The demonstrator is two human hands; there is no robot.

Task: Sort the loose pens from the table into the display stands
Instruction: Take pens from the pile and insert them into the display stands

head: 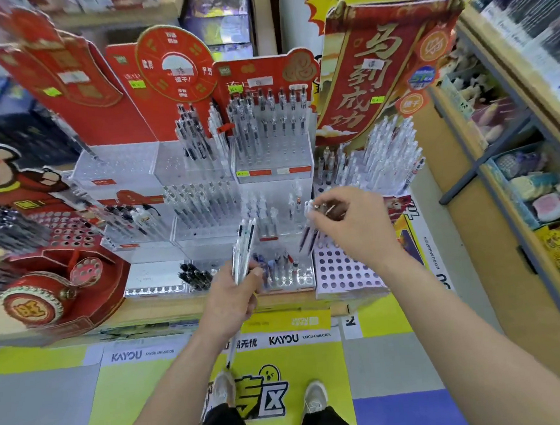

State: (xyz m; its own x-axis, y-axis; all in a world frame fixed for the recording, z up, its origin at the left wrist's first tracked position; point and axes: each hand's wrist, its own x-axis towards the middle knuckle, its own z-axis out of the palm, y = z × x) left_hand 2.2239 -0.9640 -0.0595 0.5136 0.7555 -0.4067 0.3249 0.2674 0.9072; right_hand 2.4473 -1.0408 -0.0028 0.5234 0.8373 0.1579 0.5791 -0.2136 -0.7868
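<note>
Notably soft focus: pen markings unreadable, slots in far clear stands (272, 159) indistinct. Left hand (235, 296) curled round a bundle of white pens (244, 248), near centre. Right hand (351, 221) pinches several dark-tipped pens (310, 235), count unclear, above perforated stand (347, 272), near right.

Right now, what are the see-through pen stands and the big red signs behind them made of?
The see-through stands look like clear hard plastic, glossy: pens show through their walls and light glints on them. The red signs look like printed cardboard, matte and thin with cut-out edges, though I can't be sure.
</note>
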